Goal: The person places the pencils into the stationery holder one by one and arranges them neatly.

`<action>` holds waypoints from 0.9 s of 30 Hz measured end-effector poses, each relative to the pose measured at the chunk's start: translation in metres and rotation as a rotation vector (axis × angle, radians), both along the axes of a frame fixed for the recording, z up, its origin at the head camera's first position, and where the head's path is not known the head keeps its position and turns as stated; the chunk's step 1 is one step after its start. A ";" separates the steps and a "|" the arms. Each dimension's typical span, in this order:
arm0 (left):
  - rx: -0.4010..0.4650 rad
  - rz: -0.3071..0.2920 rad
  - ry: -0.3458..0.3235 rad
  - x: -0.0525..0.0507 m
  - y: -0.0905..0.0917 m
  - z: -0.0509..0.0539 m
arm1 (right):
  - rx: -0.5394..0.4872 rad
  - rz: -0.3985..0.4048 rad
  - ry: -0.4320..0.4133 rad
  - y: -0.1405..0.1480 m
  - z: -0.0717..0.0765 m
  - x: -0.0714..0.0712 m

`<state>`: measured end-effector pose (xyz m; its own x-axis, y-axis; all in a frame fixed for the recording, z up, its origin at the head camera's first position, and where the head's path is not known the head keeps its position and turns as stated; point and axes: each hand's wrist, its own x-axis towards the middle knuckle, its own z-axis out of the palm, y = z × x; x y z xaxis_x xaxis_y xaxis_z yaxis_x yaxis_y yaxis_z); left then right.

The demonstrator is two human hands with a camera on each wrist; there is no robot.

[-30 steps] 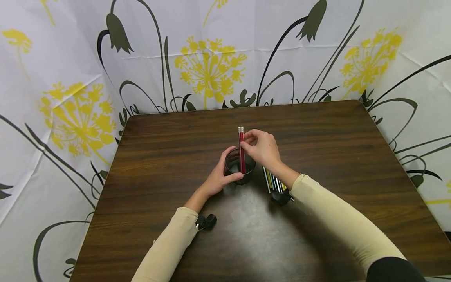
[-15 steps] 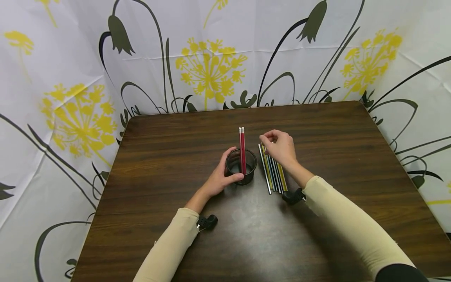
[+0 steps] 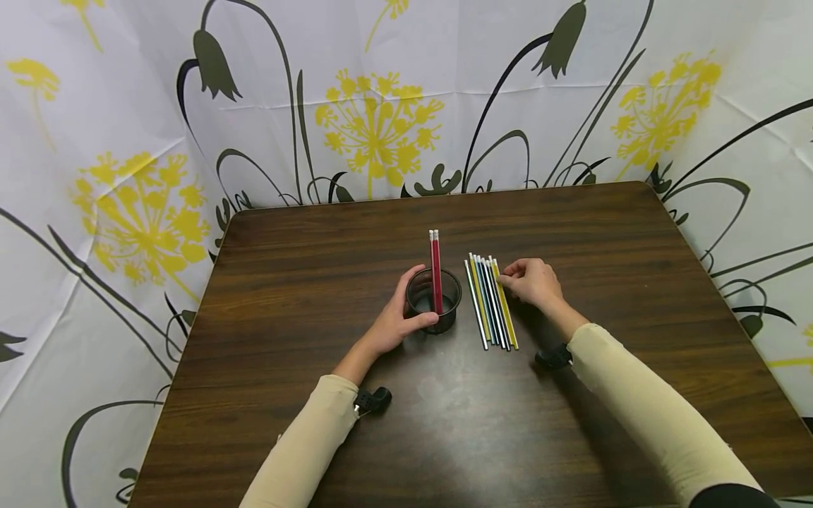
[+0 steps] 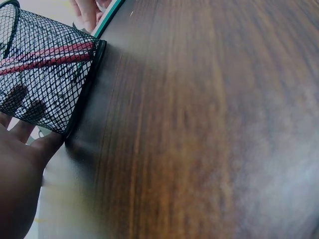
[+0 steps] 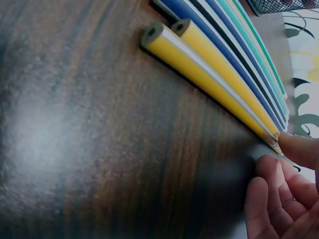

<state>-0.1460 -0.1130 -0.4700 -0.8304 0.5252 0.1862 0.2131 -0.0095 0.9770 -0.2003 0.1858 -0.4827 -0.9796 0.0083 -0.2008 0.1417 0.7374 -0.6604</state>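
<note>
My left hand (image 3: pixel 396 321) grips a black mesh pencil cup (image 3: pixel 448 323), fingers round its far side and thumb at the near rim. Two red pencils (image 3: pixel 436 268) stand upright in the cup, and show through the mesh (image 4: pixel 55 94) in the left wrist view. Right of the cup, several pencils (image 3: pixel 488 303) lie side by side: yellow, blue, black and green. My right hand (image 3: pixel 533 282) pinches the far end of the outermost yellow pencil (image 5: pixel 209 85), thumb on its tip and the other fingers curled below. Part of the grip is hidden.
The brown wood-grain table (image 3: pixel 305 282) reaches back to a white curtain (image 3: pixel 267 141) with a flower print. Dark wrist cameras (image 3: pixel 373 400) sit under both wrists, the right one close to the pencils' near ends.
My right hand has left the red pencils in the cup, passed over the row of pencils and come down at its right side, on the yellow pencil. My left hand stays on the cup.
</note>
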 end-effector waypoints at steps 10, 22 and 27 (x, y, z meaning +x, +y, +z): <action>-0.003 -0.002 -0.003 0.001 0.001 0.000 | 0.094 0.040 -0.072 0.001 0.007 -0.002; 0.006 -0.002 0.004 0.000 0.000 0.001 | 0.242 0.008 -0.026 -0.009 0.011 -0.002; 0.010 -0.004 0.006 0.000 -0.001 0.000 | 0.222 -0.001 -0.047 -0.010 0.014 -0.003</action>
